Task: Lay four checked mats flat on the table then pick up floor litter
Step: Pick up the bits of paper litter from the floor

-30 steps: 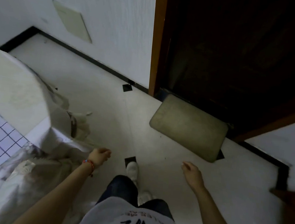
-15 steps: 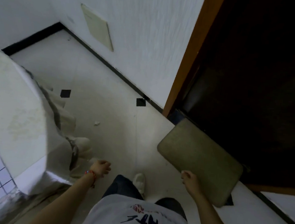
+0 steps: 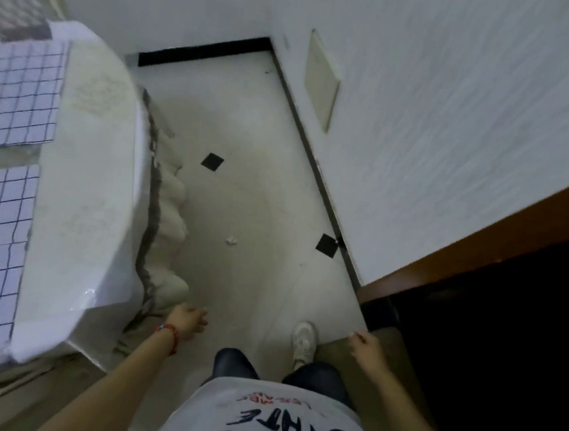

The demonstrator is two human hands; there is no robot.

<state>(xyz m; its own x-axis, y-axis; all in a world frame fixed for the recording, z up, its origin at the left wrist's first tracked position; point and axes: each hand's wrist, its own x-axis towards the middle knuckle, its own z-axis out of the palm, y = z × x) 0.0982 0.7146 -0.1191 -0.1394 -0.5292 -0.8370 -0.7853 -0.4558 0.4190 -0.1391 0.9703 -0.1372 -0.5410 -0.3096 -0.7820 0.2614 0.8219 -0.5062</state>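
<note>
Bare and holding nothing, both hands hang low in the view: the left hand (image 3: 187, 321), with a red beaded bracelet (image 3: 170, 332) on its wrist, has loosely curled fingers just beside the hanging edge of a pale tablecloth (image 3: 170, 212), and the right hand (image 3: 363, 346) has relaxed, slightly curled fingers above a drab olive doormat (image 3: 392, 348). Below the hands, at six o'clock, the person's grey T-shirt (image 3: 258, 419) carries dark lettering that reads "STATE", seen upside down, with small red writing above it too blurred to read. A white sneaker (image 3: 303, 341) steps forward between the hands. At twelve o'clock from the left hand, well apart from it, a small crumpled scrap of white litter (image 3: 231, 241) lies on the pale tiled floor (image 3: 255, 144), which has small black diamond insets (image 3: 212, 161). At nine o'clock the round table (image 3: 85, 198) holds white checked mats (image 3: 15, 88) with dark grid lines, lying flat. A white textured wall (image 3: 457, 110) with a cream panel (image 3: 322, 77) and black skirting runs along the floor at two o'clock. A brown door frame (image 3: 480, 239) borders a dark doorway (image 3: 506, 338) at four o'clock.
</note>
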